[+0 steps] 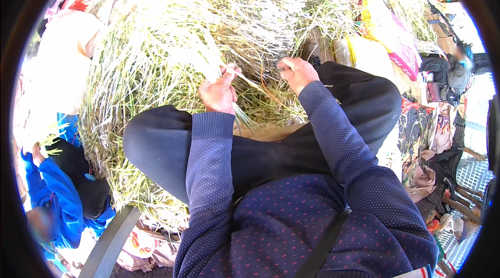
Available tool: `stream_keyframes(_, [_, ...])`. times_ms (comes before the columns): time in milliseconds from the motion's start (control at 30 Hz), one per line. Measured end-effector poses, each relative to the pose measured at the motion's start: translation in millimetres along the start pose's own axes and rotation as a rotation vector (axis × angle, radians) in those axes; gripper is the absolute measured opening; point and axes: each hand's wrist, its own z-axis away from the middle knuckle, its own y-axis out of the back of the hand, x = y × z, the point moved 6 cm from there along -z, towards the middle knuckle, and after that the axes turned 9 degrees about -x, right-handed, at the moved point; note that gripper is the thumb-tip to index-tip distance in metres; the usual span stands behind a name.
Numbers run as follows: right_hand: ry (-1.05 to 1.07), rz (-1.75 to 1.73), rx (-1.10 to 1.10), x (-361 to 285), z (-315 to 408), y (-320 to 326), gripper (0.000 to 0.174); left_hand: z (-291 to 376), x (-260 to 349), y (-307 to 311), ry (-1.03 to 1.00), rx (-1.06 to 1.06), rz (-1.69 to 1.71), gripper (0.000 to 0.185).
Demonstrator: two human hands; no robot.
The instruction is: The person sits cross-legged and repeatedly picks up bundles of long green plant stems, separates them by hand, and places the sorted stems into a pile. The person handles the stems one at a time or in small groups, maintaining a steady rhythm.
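My left hand (218,93) is closed around a small bunch of pale, long-leaved stalks (212,57). Their tops fan out above my fingers, and green ends (243,116) stick out below the fist. A pale strip (250,81) runs from my fingertips down to the right. To the right, over the edge of the heap, my right hand (300,74) is raised with its fingers bent; they are blurred, and whether they pinch anything is unclear. A large heap of cut green and dry plant leaves (164,55) spreads before me, washed out by glare in places.
At the left a person in a blue jacket (64,196) holds some stalks. Another person (457,71) sits far right. Pink and yellow printed sacks (404,65) lie beyond my right knee (375,94). A curved grey bar (109,244) stands at lower left.
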Motion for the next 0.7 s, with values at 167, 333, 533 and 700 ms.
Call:
stream_keyframes(167, [0.124,-0.565,-0.413,-37.9,-9.9,-38.4,0.02,-3.7,-6.4,-2.4,0.076,-0.028,-0.025,0.02])
stream_keyframes(333, [0.012,-0.936,-0.45,-50.6,1.4,-53.0,0.014,-4.7,-10.1,1.0,0.077,-0.031,-0.07,0.021])
stream_keyframes(533, [0.027,-1.092,-0.441,-58.1,1.4,-68.2,0.012,-6.5,-15.2,1.1,0.095,0.002,-0.089,0.02])
stream_keyframes(700, [0.014,-1.015,-0.268,-50.1,-3.3,-65.1,0.009,-7.5,-15.1,5.5,0.029,0.051,-0.079,0.016])
